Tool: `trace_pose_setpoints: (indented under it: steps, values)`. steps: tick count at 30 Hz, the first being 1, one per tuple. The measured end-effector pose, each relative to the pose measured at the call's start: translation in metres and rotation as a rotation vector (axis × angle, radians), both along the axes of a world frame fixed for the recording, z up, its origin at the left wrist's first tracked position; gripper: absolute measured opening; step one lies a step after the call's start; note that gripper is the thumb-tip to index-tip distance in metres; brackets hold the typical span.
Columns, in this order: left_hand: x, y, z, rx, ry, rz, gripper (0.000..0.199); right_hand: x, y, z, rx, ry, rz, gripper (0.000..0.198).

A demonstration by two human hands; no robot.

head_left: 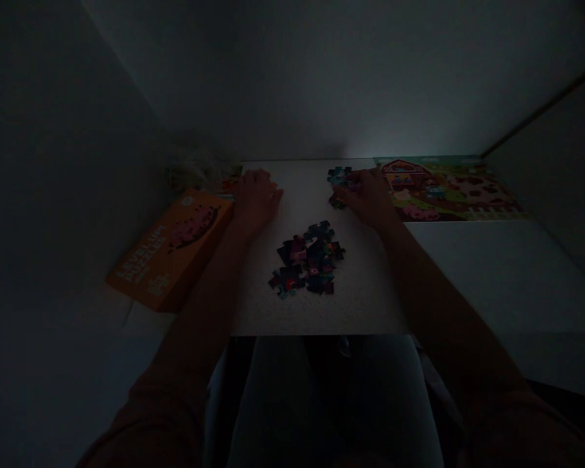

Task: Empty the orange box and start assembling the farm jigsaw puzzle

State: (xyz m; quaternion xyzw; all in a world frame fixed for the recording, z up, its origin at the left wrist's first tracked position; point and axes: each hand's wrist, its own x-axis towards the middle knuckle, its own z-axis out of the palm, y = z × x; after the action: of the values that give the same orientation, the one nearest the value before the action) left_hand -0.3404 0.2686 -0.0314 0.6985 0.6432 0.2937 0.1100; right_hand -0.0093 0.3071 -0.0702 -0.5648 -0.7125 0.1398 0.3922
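The right grip, half curled, touches puzzle pieces at the back of the worktop; I cannot tell whether it pinches one. The left grip bends loosely, its hold unclear. Nearer lies a puzzle heap. An orange box reads "LEVEL UP! PUZZLES".

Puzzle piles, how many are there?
2: the bigger pile towards the front of the table, and the smaller pile farther back, at the right hand. More may be hidden under the left hand.
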Motion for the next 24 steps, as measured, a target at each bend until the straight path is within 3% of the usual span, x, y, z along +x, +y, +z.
trace_pose_setpoints:
  steps: [2,4,8,10,14,16,20,24]
  values:
    - [0.002,-0.001,-0.011,-0.012,0.16,0.094,0.069,-0.001,0.0,-0.001,-0.003,0.006,0.006,0.065]
    - [0.006,-0.004,-0.02,-0.081,0.199,0.137,0.082,-0.002,0.0,-0.001,-0.011,0.012,0.016,0.068]
    - [0.015,-0.007,-0.027,-0.107,0.189,0.136,0.076,-0.006,-0.002,-0.001,-0.023,0.021,0.05,0.068]
    - [0.018,-0.008,-0.024,-0.106,0.202,0.016,0.07,-0.008,-0.004,0.0,-0.029,0.044,0.07,0.065]
    - [0.023,-0.012,-0.014,-0.15,0.191,-0.388,0.064,-0.008,-0.006,0.001,-0.052,0.057,0.083,0.06]
    - [0.024,-0.013,-0.012,-0.133,0.177,-0.452,0.064,-0.007,-0.005,0.003,-0.055,0.02,0.089,0.057]
    - [0.022,-0.012,-0.015,-0.103,0.152,-0.203,0.079,-0.01,-0.005,0.003,-0.058,-0.079,0.123,0.066]
    - [0.013,-0.008,-0.017,-0.132,0.166,-0.108,0.064,-0.025,-0.012,-0.003,-0.035,-0.244,0.176,0.083]
